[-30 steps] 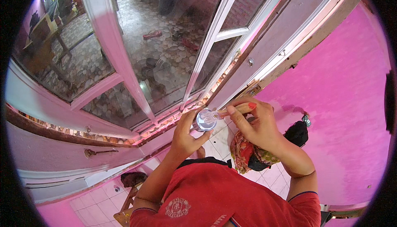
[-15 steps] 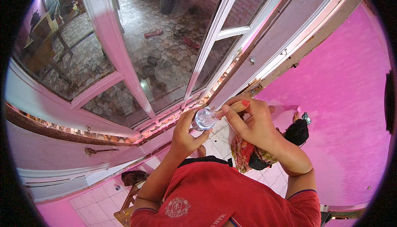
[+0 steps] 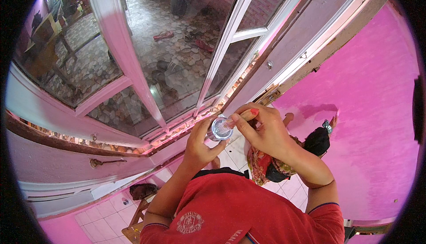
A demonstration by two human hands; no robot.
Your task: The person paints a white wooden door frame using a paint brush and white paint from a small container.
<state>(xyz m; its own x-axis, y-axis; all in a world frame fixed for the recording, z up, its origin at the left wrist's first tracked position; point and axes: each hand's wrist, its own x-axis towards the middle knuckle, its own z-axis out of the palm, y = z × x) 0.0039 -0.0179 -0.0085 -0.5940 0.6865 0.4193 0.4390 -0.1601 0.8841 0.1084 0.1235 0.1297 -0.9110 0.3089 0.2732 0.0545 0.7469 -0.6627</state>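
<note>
In front of my chest, my left hand [image 3: 197, 145] is wrapped round a small clear cup [image 3: 221, 129], whose mouth faces up toward me. My right hand [image 3: 268, 133] pinches a brush [image 3: 249, 115] with a wooden handle and a red-pink mark near its end. The brush slants down to the left, its bristle end inside the cup's rim. What the cup contains is too bright and small to make out. Both hands are close together, just this side of the window frame [image 3: 156, 115].
A white and pink door panel [image 3: 306, 31] with a metal knob stands beyond my hands. At right, a co-worker in patterned clothing [image 3: 259, 162] reaches to the pink wall [image 3: 355, 111]. A dark furry animal [image 3: 143, 191] lies by a wooden stool [image 3: 138, 215] at lower left.
My right hand has shifted slightly left, with the brush deeper over the cup. The co-worker's hand has moved up and right along the wall.
</note>
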